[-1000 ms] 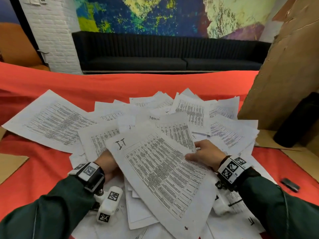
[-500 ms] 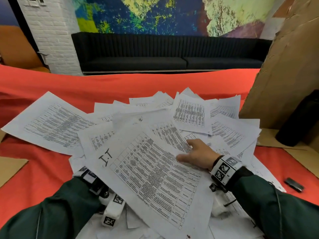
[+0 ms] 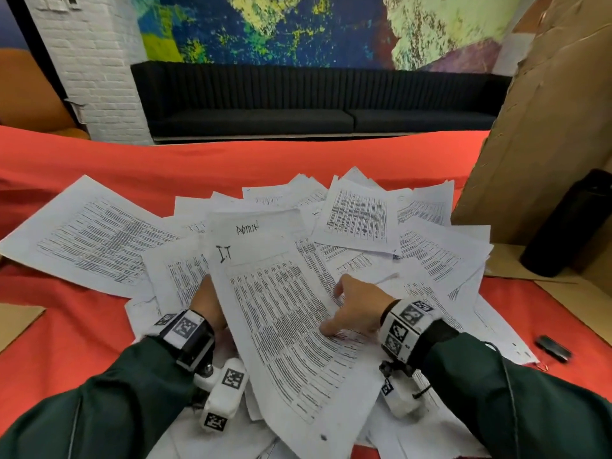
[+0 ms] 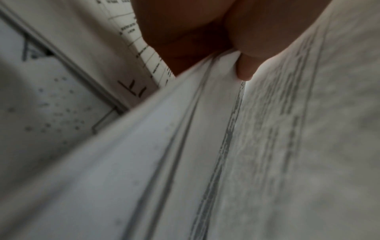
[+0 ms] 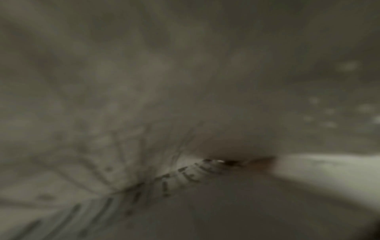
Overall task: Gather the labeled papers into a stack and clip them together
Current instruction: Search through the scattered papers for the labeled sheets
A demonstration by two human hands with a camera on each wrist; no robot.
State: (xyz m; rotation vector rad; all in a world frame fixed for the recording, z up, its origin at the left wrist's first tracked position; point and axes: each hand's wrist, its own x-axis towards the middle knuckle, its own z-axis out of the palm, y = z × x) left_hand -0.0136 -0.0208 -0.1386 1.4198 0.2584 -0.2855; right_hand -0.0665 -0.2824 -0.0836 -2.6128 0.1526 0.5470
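Two handwritten labels, "I.T" sheet (image 3: 284,313) pinched by left hand (image 3: 207,306), "Admin" sheet (image 3: 246,228), right hand (image 3: 356,309) curled.

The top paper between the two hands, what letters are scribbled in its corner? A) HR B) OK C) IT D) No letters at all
C: the top paper has "IT" handwritten near its upper left corner, just below another sheet marked with a word that looks like "Admin". The left hand holds its left edge and the right hand rests on its right side.
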